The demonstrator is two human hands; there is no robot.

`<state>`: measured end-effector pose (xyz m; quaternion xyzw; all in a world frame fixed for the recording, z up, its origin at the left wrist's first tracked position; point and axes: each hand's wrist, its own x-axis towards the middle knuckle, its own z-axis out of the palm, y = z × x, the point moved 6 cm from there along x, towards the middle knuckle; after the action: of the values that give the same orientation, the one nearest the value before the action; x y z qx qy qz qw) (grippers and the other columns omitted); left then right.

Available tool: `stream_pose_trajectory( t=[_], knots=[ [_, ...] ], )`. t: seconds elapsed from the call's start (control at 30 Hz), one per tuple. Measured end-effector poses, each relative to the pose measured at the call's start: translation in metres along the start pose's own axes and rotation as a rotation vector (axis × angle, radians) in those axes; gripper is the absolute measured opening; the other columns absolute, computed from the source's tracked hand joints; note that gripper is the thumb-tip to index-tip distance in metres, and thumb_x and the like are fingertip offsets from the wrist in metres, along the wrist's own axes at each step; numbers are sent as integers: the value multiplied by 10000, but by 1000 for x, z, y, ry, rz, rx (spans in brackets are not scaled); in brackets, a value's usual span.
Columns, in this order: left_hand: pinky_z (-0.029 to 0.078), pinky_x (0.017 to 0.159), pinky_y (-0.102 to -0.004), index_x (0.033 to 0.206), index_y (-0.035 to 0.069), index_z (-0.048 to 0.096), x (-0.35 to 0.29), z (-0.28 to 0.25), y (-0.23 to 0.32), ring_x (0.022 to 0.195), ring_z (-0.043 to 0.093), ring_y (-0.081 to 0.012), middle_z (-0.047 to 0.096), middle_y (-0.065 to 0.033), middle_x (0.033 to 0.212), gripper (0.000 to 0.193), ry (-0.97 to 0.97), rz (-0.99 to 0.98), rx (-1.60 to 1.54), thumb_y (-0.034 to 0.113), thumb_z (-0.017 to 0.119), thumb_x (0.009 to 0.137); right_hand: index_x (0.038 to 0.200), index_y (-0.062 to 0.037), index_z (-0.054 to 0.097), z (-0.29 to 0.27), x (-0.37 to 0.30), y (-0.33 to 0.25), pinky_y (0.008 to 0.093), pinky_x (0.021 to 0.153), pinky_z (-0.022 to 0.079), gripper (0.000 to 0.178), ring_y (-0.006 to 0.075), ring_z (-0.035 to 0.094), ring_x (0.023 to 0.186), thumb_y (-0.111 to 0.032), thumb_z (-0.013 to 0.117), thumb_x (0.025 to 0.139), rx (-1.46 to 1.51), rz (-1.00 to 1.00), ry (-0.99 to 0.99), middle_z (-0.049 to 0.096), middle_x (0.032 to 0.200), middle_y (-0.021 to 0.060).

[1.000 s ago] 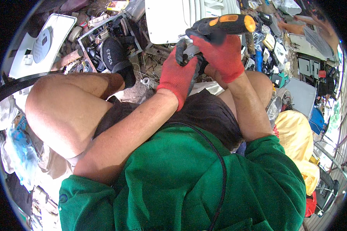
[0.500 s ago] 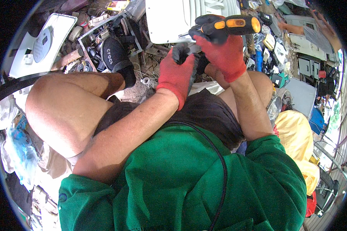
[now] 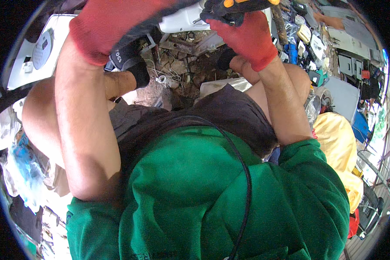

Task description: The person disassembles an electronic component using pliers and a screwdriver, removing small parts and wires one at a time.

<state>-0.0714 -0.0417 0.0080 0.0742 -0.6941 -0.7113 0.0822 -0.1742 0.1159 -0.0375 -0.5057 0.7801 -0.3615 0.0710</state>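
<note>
My right hand [image 3: 245, 38], in a red glove with dark fingers, is closed around a screwdriver [image 3: 252, 5] with a black and orange handle. The handle points right, and a short bit of metal shaft shows at the left of the fist. My left hand [image 3: 121, 24], gloved the same way, stretches across the top toward the right hand. Its fingertips run out at the upper edge, so their grip is hidden. Below and between the hands shows the lower part of a white plastic casing [image 3: 175, 24], mostly cut off or covered by the left glove.
Between my feet lies dirt with stones, wires and a small pale ring [image 3: 161, 79]. A white panel with a grey oval part [image 3: 42, 50] leans at the left. Piled scrap and a blue cylinder [image 3: 292, 53] lie right. Yellow cloth [image 3: 336, 134] hangs beside my right elbow.
My left hand has swung up and left from below the casing, close to the camera. The right hand has risen slightly with the screwdriver. The casing now sits higher in view, mostly out of frame.
</note>
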Motion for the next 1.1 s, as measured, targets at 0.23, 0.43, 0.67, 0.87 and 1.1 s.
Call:
stream_pose_trajectory(
  t=[0.23, 0.43, 0.67, 0.87, 1.1],
  knots=[
    [543, 860, -296, 1378, 46, 630, -7, 16, 15, 957, 650, -115, 743, -88, 1146, 476, -235, 54, 114, 92, 706, 910, 1165, -35, 646, 4, 3, 2, 357, 880, 541, 382, 214, 684, 1000, -97, 799, 821, 263, 56, 14, 708, 1036, 80],
    [537, 814, -309, 1368, 25, 619, 11, 19, -27, 911, 630, -117, 735, -80, 1100, 448, -136, 340, 201, 98, 690, 932, 1357, -50, 566, -19, 3, -7, 349, 888, 533, 586, 185, 658, 1056, -59, 801, 820, 29, 129, -227, 675, 1138, 66],
    [530, 821, -339, 1360, 44, 624, 8, 23, -20, 917, 623, -129, 730, -78, 1093, 406, -181, 150, 126, 118, 672, 963, 1322, -15, 587, -87, 15, -85, 383, 759, 530, 590, 273, 679, 894, -120, 798, 782, -63, -380, 37, 673, 1101, 124],
    [525, 859, -330, 1316, 37, 648, 13, 18, -39, 931, 621, -140, 730, -106, 1097, 361, -131, 364, 263, 76, 644, 957, 1100, -16, 657, -69, 21, -96, 434, 713, 524, 353, 398, 658, 828, -183, 789, 819, -436, -373, -14, 671, 956, 187],
    [518, 927, -292, 1217, 27, 708, 11, -32, -57, 986, 661, -129, 752, -70, 1074, 383, 124, 103, 282, -40, 530, 884, 1096, -19, 639, -62, 29, -101, 439, 687, 515, 340, 394, 656, 811, -231, 766, 862, -516, -83, -185, 667, 953, 201]
  ],
)
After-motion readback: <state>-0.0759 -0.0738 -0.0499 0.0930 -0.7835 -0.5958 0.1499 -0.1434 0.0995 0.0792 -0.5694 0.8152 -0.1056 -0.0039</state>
